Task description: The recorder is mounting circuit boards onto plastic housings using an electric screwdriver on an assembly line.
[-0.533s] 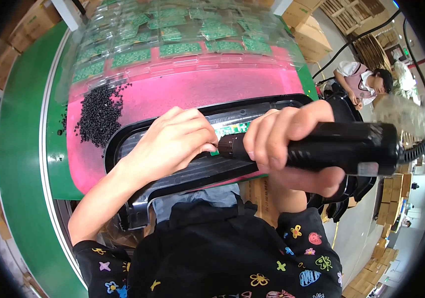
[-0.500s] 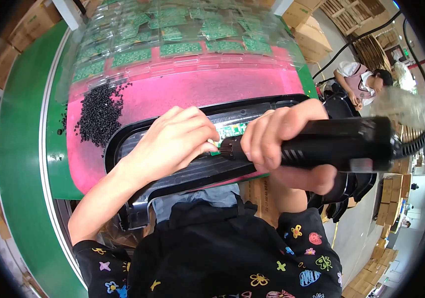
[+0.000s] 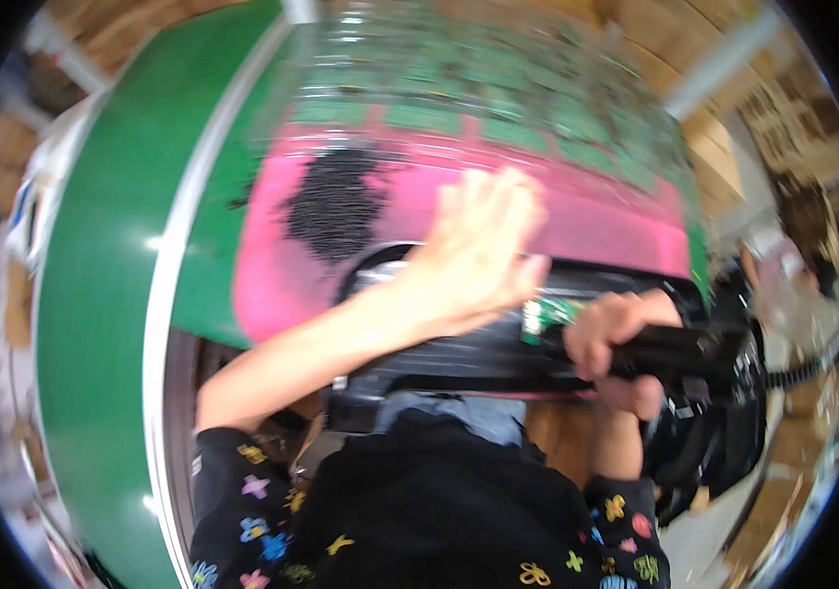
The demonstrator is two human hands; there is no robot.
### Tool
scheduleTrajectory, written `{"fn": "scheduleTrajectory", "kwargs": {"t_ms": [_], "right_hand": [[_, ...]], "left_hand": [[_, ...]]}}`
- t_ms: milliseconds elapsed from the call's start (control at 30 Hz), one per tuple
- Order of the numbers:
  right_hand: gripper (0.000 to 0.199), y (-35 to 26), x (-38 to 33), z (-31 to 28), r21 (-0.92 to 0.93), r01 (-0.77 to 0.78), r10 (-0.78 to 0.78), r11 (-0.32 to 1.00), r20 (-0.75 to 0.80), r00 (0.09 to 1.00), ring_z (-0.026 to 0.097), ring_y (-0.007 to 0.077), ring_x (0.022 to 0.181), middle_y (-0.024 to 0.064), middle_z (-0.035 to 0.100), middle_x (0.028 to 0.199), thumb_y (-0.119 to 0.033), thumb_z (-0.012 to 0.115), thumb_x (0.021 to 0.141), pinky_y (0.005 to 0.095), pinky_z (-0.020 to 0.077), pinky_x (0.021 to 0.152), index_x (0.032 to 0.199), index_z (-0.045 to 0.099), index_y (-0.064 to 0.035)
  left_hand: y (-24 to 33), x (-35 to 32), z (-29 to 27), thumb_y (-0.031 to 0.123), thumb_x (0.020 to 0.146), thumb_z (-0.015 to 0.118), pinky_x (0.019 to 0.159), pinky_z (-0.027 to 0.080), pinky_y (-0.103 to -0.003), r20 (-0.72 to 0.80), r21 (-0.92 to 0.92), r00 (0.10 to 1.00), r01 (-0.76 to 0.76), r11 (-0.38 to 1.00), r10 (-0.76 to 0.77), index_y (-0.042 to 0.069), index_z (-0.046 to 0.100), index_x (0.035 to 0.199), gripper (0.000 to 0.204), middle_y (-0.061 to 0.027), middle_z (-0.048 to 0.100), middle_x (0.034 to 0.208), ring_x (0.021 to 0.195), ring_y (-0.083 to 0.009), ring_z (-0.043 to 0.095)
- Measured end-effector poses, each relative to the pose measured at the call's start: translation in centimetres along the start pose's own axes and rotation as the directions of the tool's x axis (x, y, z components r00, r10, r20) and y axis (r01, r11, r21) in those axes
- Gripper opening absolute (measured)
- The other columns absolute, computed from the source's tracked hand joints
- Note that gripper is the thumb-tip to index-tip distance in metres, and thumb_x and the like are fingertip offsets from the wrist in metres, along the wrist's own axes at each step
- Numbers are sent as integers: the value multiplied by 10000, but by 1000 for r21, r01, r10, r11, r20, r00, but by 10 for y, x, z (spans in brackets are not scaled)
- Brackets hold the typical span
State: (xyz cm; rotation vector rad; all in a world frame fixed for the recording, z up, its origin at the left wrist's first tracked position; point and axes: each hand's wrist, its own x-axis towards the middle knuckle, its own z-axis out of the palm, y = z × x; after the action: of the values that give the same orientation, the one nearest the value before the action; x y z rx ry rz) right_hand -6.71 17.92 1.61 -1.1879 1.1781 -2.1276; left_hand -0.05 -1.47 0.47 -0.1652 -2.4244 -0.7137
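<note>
My left hand (image 3: pixel 486 245), smeared by motion, is over the near part of the pink mat (image 3: pixel 410 211) with its fingers stretched out and thumb apart; I see nothing in it. A black corded electric screwdriver (image 3: pixel 689 358) is gripped in my right hand (image 3: pixel 616 339). Its tip end points left, beside a small green circuit board (image 3: pixel 544 319). That board lies inside a long black plastic housing (image 3: pixel 449 365) in front of me. Whether the tip touches the board is too blurred to tell.
A pile of small black screws (image 3: pixel 333 201) sits on the mat's left side. Behind it, clear plastic trays (image 3: pixel 537 88) hold several green boards. More black housings (image 3: pixel 709 442) are stacked at right. The cord (image 3: pixel 802 373) runs off right, where a blurred person (image 3: pixel 781 265) appears.
My left hand has left the circuit board and screwdriver tip, moving up over the mat with fingers straightened. My right hand still grips the screwdriver. The whole view has shifted and blurred.
</note>
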Motion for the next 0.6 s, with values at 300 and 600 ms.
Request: {"fn": "scheduleTrajectory", "kwargs": {"t_ms": [300, 600], "right_hand": [[534, 14, -11, -14, -8, 87, -86, 996, 71, 994, 458, 107, 463, 10, 495, 595, -441, 778, 811, 232, 370, 431, 978, 454, -51], [466, -3, -1, -46, 181, 3, 62, 983, -354, 933, 627, 220, 768, 84, 676, 876, -447, 728, 811, 356, 499, 643, 1089, 658, -79]], "left_hand": [[20, -10, -65, -29, 756, 552, 783, 396, -452, -441, -36, 897, 11, 999, -26, -18, 408, 966, 255, -194, 445, 1000, 883, -348, 457], [16, -147, -72, 434, 925, 588, 653, 562, -500, 148, 66, 723, 674, 736, -675, -101, 645, 778, 558, -278, 644, 703, 726, -459, 667]]}}
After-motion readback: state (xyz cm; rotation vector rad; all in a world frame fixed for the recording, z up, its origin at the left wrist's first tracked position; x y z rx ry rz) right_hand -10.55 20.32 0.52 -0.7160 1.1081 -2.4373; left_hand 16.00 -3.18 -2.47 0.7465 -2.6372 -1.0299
